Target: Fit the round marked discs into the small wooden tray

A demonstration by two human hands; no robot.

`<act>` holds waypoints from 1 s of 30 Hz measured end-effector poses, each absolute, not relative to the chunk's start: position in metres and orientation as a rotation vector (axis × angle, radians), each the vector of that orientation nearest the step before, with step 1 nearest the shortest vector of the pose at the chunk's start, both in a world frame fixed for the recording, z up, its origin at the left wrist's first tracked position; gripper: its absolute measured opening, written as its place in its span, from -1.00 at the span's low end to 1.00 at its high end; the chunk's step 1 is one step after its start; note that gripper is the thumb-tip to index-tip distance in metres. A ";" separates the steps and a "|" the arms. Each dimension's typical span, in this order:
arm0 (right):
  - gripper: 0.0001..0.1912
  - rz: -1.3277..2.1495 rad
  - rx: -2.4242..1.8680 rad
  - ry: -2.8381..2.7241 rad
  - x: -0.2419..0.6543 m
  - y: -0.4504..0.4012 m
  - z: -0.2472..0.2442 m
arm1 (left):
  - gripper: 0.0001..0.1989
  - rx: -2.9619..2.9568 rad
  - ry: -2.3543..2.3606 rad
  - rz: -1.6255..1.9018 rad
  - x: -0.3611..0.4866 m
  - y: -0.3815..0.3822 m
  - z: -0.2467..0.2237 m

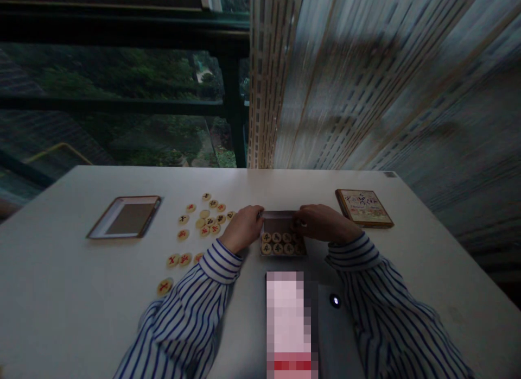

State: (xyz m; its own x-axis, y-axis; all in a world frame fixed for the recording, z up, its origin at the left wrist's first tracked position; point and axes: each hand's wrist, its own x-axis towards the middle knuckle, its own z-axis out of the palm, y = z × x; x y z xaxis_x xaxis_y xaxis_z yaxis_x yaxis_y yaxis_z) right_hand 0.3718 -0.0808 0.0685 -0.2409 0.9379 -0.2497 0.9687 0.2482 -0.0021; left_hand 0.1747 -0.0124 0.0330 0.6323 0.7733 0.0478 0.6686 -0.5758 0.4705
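Note:
A small open box [277,225] lies in front of me, its near half filled with two rows of round Chinese chess pieces [277,248] with dark characters. At its far left corner, my left hand [243,227] is closed with the fingertips on the edge. My right hand [323,222] is over the far right part of the box, fingers curled; whatever they hold is hidden. Loose pieces with red or dark characters, among them a red one [164,286], lie scattered left of my left hand. A few show blank faces.
An open box lid or tray [91,233] lies at the left. A closed box with a printed cover [364,208] sits at the right. Nearer me are a phone-like object with a blurred screen [287,314] and a small dark round item [335,301]. A window and curtain stand behind the table.

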 end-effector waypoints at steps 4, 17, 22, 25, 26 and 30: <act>-0.71 -0.221 1.801 2.310 0.370 -0.081 0.070 | -0.72 2.449 1.147 0.343 0.175 -0.013 0.035; -0.70 -0.312 1.820 2.267 0.369 -0.081 0.072 | -0.70 2.459 1.140 0.332 0.175 -0.012 0.033; -0.70 -0.309 1.822 2.236 0.367 -0.082 0.077 | -0.72 2.449 1.147 0.315 0.175 -0.013 0.035; -0.70 -0.292 1.804 2.250 0.366 -0.082 0.077 | -0.72 2.453 1.146 0.313 0.175 -0.013 0.037; -0.70 -0.287 1.798 2.256 0.366 -0.082 0.077 | -0.72 2.455 1.143 0.313 0.175 -0.013 0.037; -0.70 -0.267 1.791 2.270 0.368 -0.081 0.074 | -0.72 2.467 1.146 0.318 0.175 -0.014 0.036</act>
